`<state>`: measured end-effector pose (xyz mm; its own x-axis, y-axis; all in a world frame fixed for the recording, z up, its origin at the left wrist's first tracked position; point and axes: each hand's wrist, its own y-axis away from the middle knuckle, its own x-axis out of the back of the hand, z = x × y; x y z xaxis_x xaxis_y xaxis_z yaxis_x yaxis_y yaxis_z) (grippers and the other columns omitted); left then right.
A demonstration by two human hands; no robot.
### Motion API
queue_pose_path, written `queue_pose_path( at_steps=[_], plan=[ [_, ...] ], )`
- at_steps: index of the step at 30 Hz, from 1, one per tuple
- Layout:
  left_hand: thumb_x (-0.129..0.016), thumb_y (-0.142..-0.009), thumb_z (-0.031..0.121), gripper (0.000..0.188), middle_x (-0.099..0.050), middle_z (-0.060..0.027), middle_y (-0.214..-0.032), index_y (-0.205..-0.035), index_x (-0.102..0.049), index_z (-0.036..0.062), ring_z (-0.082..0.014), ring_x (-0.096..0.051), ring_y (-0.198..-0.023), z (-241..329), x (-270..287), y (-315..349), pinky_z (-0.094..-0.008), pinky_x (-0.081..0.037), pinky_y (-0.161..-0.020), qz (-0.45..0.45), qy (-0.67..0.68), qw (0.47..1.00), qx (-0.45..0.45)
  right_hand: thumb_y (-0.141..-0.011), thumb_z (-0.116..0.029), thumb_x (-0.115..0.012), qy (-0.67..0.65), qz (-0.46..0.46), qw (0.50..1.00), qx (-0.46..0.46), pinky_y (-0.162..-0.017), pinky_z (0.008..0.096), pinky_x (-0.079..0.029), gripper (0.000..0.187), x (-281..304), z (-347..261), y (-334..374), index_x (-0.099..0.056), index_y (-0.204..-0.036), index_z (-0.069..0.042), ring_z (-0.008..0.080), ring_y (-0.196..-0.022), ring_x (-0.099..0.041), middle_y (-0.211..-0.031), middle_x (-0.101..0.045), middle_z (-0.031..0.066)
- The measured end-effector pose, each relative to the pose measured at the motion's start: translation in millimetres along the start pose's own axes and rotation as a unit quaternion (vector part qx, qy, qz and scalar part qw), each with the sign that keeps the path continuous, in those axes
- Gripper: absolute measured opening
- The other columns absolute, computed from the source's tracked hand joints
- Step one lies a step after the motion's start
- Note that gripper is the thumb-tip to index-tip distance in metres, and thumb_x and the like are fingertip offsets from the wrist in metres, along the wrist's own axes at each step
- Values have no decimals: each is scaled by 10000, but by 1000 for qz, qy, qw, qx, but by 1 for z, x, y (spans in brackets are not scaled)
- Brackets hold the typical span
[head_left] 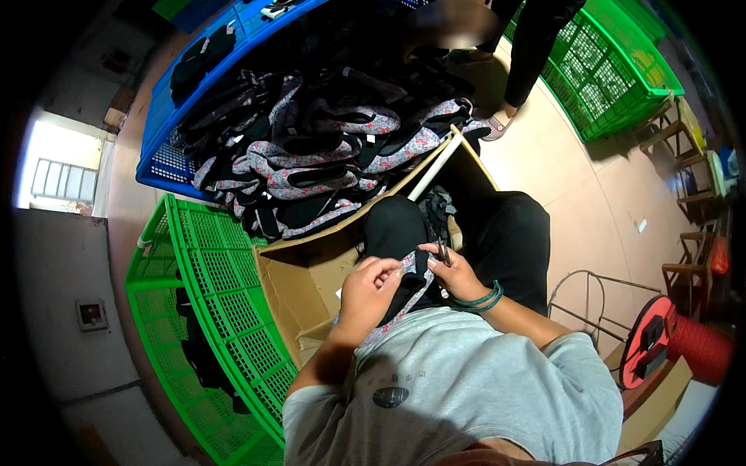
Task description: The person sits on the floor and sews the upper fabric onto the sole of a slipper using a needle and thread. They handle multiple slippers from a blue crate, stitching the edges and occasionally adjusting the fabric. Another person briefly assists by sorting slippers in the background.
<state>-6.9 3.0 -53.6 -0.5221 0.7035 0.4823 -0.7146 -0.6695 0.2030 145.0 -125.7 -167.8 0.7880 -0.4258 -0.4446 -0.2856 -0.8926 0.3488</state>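
A cloth shoe upper [409,285] with a grey and red floral print and black lining lies across my lap, between my hands. My left hand [371,290] pinches its edge from the left side. On the right, my right hand [456,275] grips the other side of it, a green cord bracelet around the wrist. Dark thread snips [444,252] stick up from the fingers of that hand, partly hidden by them. A heap of similar floral and black shoe uppers [303,159] lies just beyond my knees.
An open cardboard box [284,287] stands at my left knee, with green plastic crates [225,311] beside it. A blue crate [159,140] borders the heap. Another person's foot [500,123] and a green crate [598,70] are beyond. A red spool [649,342] stands at right, near wooden stools [684,268].
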Motion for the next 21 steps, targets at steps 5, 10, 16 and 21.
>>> queue_pose_path(
  at_steps=[5, 10, 16, 21],
  plan=[
    [-751, -804, 105, 202, -579, -33, -831, -964, -690, -2, -95, -542, -738, -36, -19, -28, -242, -454, -675, -83, -14, 996, -40, -975, -177, -580, 44, 24, 997, 52, -497, 179, -278, 344, -1, 14, -9, -566, -1310, -101, 0, -568, -380, -717, -479, -104],
    [-785, -765, 129, 279, -589, -50, -829, -986, -678, -2, -116, -557, -726, -36, -25, -44, -265, -468, -663, -163, 11, 986, -17, -973, -105, -562, 31, 33, 999, 14, -896, 257, -404, 344, 4, 9, -5, -538, -1302, -6, 89, -990, -529, -1092, -607, 19],
    [-760, -781, 95, 203, -605, -35, -780, -914, -674, -32, -92, -543, -728, -27, -26, -60, -255, -448, -653, -276, 32, 958, 73, -977, -99, -553, 6, 34, 999, -2, -969, 277, -430, 336, 10, 17, -9, -535, -1293, 15, 115, -1068, -563, -1156, -627, 44],
    [-710, -801, 61, 110, -602, -54, -800, -876, -674, -11, -143, -552, -763, -27, -31, -82, -283, -447, -710, -324, 24, 942, -89, -978, -116, -553, -19, 17, 1000, -13, -927, 264, -441, 310, 20, 34, -15, -554, -1265, 2, 110, -1023, -561, -1120, -620, 28]
  ],
)
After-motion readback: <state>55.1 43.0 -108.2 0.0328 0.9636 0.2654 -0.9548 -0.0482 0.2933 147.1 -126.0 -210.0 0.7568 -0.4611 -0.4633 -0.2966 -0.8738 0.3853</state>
